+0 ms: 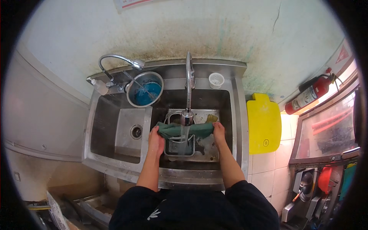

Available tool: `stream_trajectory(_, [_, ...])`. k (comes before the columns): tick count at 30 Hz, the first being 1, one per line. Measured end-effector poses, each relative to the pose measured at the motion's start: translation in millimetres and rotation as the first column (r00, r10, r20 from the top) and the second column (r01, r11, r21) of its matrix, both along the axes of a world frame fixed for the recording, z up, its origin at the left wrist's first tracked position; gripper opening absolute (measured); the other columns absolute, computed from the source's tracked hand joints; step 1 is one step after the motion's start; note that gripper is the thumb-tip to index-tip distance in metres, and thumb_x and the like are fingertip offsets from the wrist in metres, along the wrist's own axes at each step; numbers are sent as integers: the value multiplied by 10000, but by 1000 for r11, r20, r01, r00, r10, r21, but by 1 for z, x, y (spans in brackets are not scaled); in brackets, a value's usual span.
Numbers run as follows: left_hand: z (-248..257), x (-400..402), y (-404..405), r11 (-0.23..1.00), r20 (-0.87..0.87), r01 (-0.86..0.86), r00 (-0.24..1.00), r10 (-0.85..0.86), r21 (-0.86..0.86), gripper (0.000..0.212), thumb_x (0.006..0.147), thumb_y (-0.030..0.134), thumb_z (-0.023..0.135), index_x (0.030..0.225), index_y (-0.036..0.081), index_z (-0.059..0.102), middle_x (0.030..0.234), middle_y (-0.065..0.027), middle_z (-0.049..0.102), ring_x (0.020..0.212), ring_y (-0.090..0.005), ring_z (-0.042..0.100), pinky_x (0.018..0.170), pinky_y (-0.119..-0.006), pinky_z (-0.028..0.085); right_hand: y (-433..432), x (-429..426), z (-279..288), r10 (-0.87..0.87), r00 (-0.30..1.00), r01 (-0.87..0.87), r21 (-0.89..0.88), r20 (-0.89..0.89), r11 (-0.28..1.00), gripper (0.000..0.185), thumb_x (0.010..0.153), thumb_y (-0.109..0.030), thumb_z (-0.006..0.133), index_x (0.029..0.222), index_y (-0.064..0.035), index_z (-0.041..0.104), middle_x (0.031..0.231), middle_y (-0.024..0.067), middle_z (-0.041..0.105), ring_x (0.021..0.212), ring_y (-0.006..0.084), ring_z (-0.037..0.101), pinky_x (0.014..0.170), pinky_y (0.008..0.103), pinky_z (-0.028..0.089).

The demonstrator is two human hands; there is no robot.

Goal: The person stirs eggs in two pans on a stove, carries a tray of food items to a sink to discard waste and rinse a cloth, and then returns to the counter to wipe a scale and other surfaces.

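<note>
A green cloth (pixel 201 130) stretches between my two hands over the right basin of a stainless steel double sink (pixel 241 115). My left hand (pixel 156 141) grips its left end, and my right hand (pixel 219 132) pinches the other end. Water falls onto the cloth's middle from the spray head of a flexible-neck faucet (pixel 188 86). Below it sits a rectangular metal pan (pixel 179 153), partly hidden by the cloth. A yellowish-green scrap (pixel 212 118) and dark bits of debris lie on the basin floor.
Behind the left basin (pixel 123 143), a metal pot (pixel 130 99) holds blue liquid and a whisk. A second faucet (pixel 115 57), a pump bottle (pixel 99 86) and a white perforated cup (pixel 216 80) line the back ledge. To the right are a yellow bin lid (pixel 263 126) and a fire extinguisher (pixel 309 95).
</note>
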State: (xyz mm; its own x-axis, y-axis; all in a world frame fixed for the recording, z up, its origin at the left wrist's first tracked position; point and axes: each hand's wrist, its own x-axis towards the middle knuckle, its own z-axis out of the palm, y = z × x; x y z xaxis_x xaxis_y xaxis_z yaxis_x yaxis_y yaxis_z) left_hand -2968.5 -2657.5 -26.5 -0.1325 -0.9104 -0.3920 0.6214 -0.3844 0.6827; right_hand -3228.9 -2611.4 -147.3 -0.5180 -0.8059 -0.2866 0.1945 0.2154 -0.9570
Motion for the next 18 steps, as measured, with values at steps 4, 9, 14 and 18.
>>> stream_trajectory(4, [14, -33, 7, 995, -249, 85, 966, -70, 49, 169, 885, 159, 457, 957, 16, 511, 950, -81, 560, 929, -199, 530, 876, -338, 393, 6, 42, -42, 59, 977, -122, 317, 204, 941, 419, 842, -469, 422, 1070, -125, 498, 1060, 70, 504, 1001, 208, 454, 855, 467, 347])
stream_trajectory(9, [-20, -27, 16, 995, -205, 40, 979, -21, 88, 258, 900, 218, 426, 1067, 35, 499, 1095, -72, 538, 1020, -204, 498, 922, -358, 362, -6, 122, 22, 264, 287, -422, -126, 921, 898, 735, 784, -618, 432, 1340, -171, 255, 1357, 93, 311, 1250, 259, 273, 988, 528, 196])
stream_trajectory(14, [-62, -21, 14, 917, 333, -10, 933, -134, 399, 421, 890, 334, 449, 1192, 45, 394, 1116, -97, 518, 966, -222, 535, 881, -359, 411, -16, 133, 28, 296, 935, -310, 43, 197, 950, 608, 776, -512, 542, 1155, -48, 434, 1068, 166, 546, 995, 298, 528, 841, 381, 392])
stream_trajectory(18, [-77, -49, 10, 846, -86, 238, 971, -224, 477, 424, 864, 433, 434, 1089, 80, 501, 1031, -80, 566, 920, -234, 554, 821, -379, 444, 8, 131, 84, 226, 861, -226, 56, -456, 973, 460, 765, -335, 611, 1069, -16, 476, 967, 195, 582, 869, 369, 568, 738, 406, 437])
